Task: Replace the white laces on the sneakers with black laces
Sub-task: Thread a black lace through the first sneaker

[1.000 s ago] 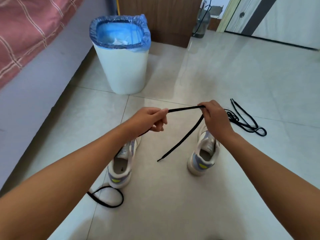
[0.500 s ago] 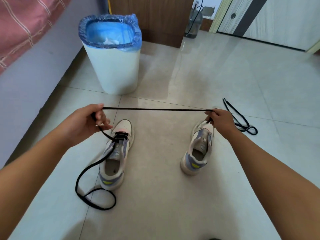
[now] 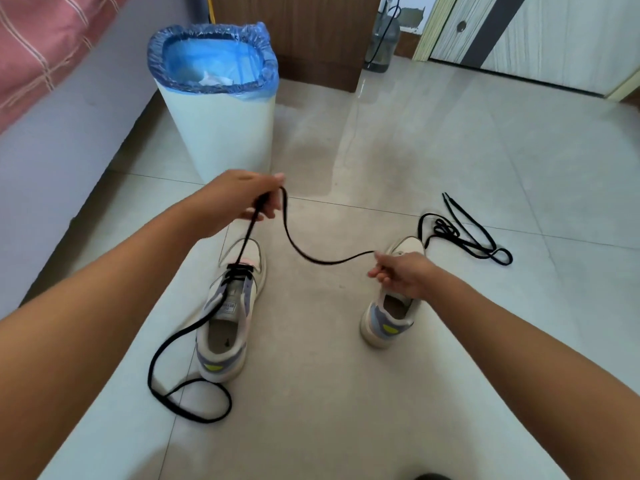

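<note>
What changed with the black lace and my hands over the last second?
The lace, pulled taut half a second ago, now sags between the hands. The left hand rose over the left sneaker; the right hand dropped. Both still pinch it. Sneakers, spare lace and bin stayed.

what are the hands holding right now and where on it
Both hold the same black lace: the left hand pinches it just above the left sneaker, the right hand pinches its free end.
</note>
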